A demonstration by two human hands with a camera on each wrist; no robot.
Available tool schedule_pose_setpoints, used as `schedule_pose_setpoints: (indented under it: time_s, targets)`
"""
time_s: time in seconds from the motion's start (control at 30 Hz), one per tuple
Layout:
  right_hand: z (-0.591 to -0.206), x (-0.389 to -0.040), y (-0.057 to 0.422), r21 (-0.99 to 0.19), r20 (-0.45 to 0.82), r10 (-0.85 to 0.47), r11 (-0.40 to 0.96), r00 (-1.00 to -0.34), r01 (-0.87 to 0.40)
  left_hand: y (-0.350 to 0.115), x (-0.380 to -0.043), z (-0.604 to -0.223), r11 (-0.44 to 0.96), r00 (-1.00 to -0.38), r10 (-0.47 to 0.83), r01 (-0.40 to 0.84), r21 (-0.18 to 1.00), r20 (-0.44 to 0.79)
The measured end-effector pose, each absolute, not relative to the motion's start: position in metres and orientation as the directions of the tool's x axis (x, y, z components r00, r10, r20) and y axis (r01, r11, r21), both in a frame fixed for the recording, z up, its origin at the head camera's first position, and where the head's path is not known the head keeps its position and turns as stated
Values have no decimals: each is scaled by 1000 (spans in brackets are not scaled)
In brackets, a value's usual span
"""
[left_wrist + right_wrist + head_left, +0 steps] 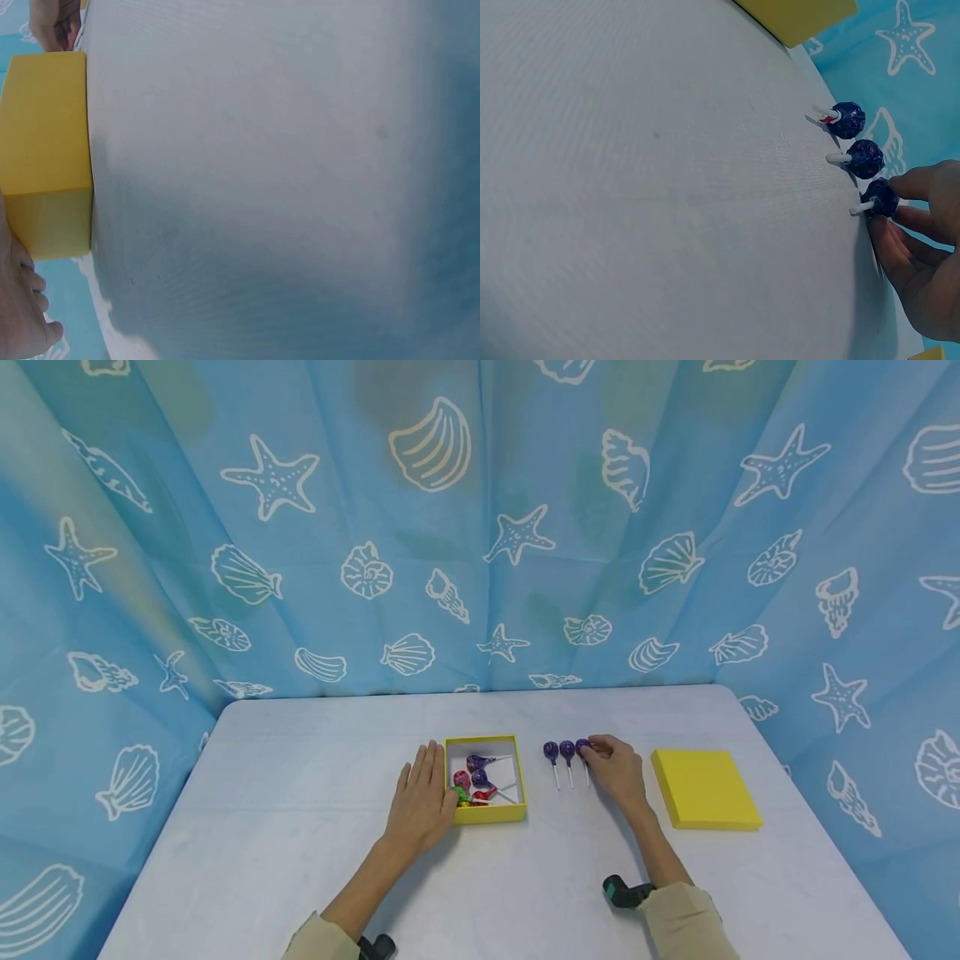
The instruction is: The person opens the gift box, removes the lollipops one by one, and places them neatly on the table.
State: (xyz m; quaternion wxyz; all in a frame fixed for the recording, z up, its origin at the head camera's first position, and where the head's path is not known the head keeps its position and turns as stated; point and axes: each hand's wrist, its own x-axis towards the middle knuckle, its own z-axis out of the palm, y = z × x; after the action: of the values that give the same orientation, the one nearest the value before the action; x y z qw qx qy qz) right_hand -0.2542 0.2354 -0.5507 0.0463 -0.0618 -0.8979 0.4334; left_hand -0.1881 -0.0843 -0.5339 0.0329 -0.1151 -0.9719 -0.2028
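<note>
In the head view, my left hand [422,800] lies with straight fingers along the left wall of a yellow open box [489,814]. Inside the box are several wrapped lollipops, among them a purple lollipop [478,762] and a pink lollipop [462,779]. My right hand [618,770] pinches the head of a purple lollipop [882,196], the rightmost of a row of three. The other two, a middle purple lollipop [865,159] and a left purple lollipop [847,120], lie beside it on the table, their white sticks toward me.
A yellow lid-like square [707,788] lies on the white table [315,777] to the right of my right hand. Behind the table hangs a blue curtain [330,527] printed with shells and starfish.
</note>
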Motion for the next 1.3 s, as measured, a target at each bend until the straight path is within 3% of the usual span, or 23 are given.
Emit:
schedule_pose_setpoints:
  time_s: [0.4,0.7,1.3]
  targets:
    - [-553,-253,240,-795,27,210,597,-977,106,-83,-188,-533,893,-973,207,229,388,99]
    - [-548,-254,237,-804,119,244,592,-962,51,-83,-187,-534,894,-973,207,231,385,101]
    - [-510,-241,165,-799,238,-127,539,-963,-268,-83,-188,-533,900,-976,200,218,379,86]
